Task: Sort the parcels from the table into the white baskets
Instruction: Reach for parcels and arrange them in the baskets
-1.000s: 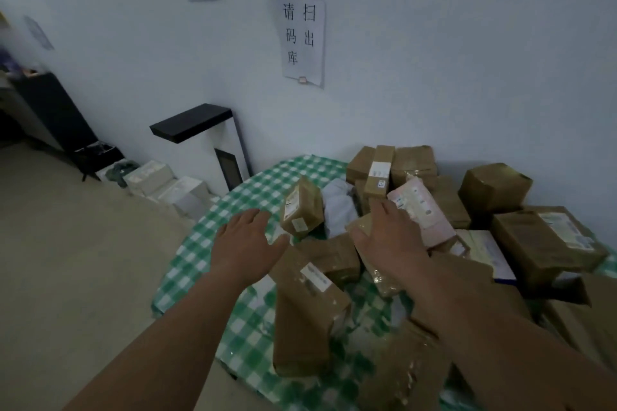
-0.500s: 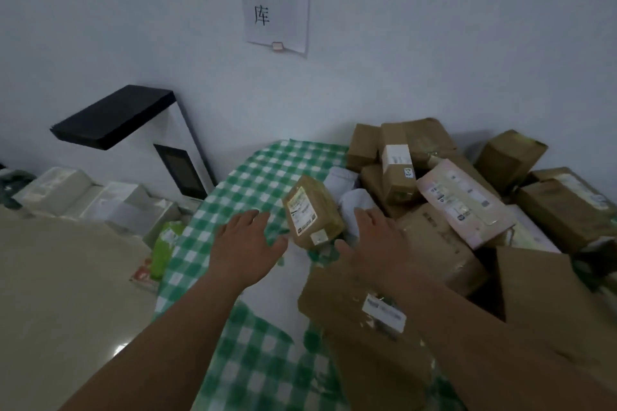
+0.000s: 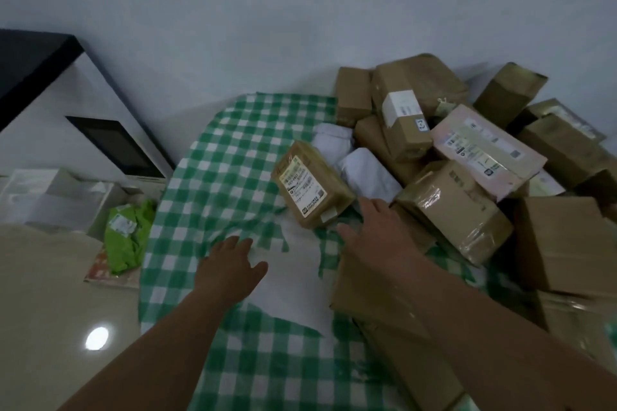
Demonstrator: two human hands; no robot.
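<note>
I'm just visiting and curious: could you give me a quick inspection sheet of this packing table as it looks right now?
Surface: table under a green checked cloth, a white sheet lying on it.
Job's things: labelled brown parcel near the middle; heap of brown boxes, a pink parcel, two white bags on the right. White baskets: nothing seen.
Clutter: green bag on the floor.
Hands: left hand and right hand open, holding nothing.
Cables: nothing seen.
Surroundings: white wall, black-topped white stand.

Parcels (image 3: 460, 157) heaped right on table (image 3: 213, 177); baskets (image 3: 50, 200) left.
</note>
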